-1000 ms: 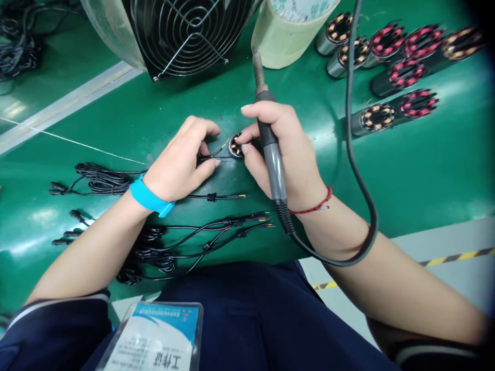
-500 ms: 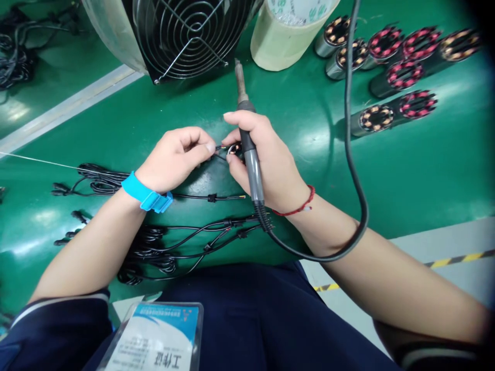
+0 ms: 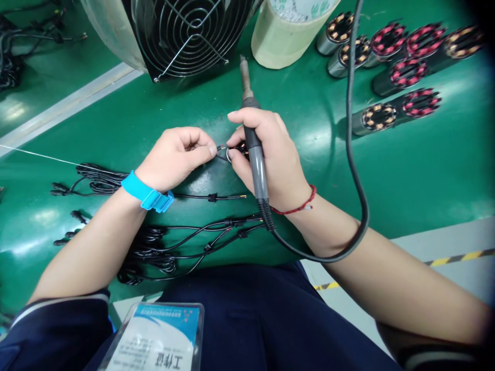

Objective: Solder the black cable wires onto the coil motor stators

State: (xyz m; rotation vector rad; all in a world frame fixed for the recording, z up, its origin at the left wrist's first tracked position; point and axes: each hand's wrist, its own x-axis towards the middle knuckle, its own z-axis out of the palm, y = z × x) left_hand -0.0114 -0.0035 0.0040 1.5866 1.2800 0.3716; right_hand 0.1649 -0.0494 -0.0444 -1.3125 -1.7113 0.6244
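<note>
The left hand [image 3: 176, 161], with a blue wristband [image 3: 145, 193] at its wrist, has its thumb and forefinger closed in a pinch on a thin black cable [image 3: 221, 148], whose bare wire end sticks out toward the right hand [image 3: 280, 159]. The right hand's fingers are wrapped around a soldering iron [image 3: 259, 170], its metal tip pointing away from the person, near a pale yellow cylinder [image 3: 276, 44] and well apart from the cable. The same hand's thumb and forefinger are at a small copper-wound stator [image 3: 242, 148], partly hidden by the hand and the iron, just beside the cable end; how firmly they grip it cannot be told. Both hands are over the green counter [image 3: 406, 175], and the iron's cord [image 3: 359, 196] loops across the right forearm. Nearer the person lie coiled black cables [image 3: 152, 247], some ends showing coloured wires, and another black coil [image 3: 100, 178] lies left of the left hand. A fan [image 3: 193, 36] with a wire guard stands at the far side, and upright stators [image 3: 408, 74] with red or copper windings are grouped at the right.
</note>
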